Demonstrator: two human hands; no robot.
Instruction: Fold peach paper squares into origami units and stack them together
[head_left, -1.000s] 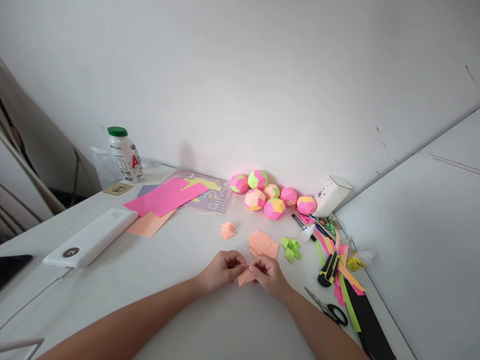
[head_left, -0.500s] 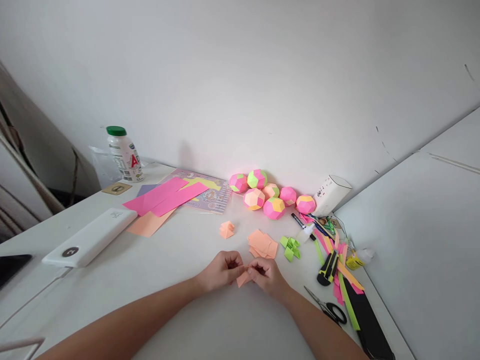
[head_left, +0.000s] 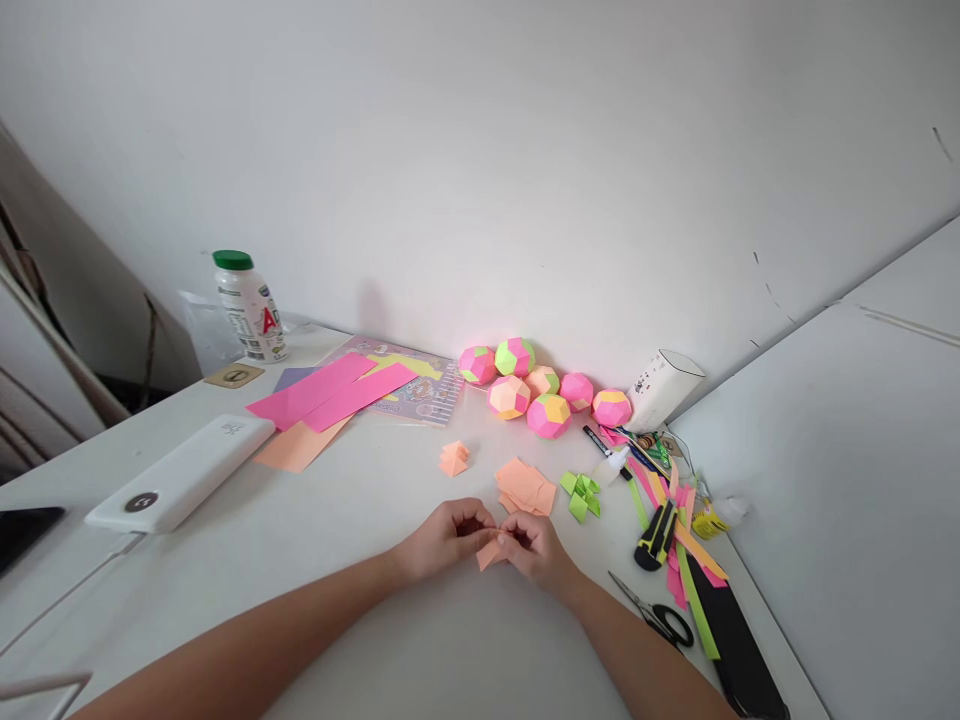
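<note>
Between my two hands is a small piece of peach paper (head_left: 490, 555), pinched at its upper edge, its lower corner pointing down. My left hand (head_left: 448, 540) closes thumb and fingers on its left side. My right hand (head_left: 534, 545) pinches it from the right; the fingers cover most of the paper. Just beyond my right hand lies a loose stack of peach paper pieces (head_left: 525, 487). A small folded peach paper unit (head_left: 454, 458) sits beyond my left hand. Folded green paper units (head_left: 581, 496) lie to the right of the stack.
Several colourful paper balls (head_left: 549, 415) rest along the wall. Scissors (head_left: 652, 612), a box cutter (head_left: 656, 537) and paper strips (head_left: 697, 545) lie at right. On the left are pink paper sheets (head_left: 322, 392), a white power bank (head_left: 184, 475) and a bottle (head_left: 251, 310).
Both hands stay nearly in place, shifting only slightly while pinching the peach paper. A little less of the paper shows than a second ago.
</note>
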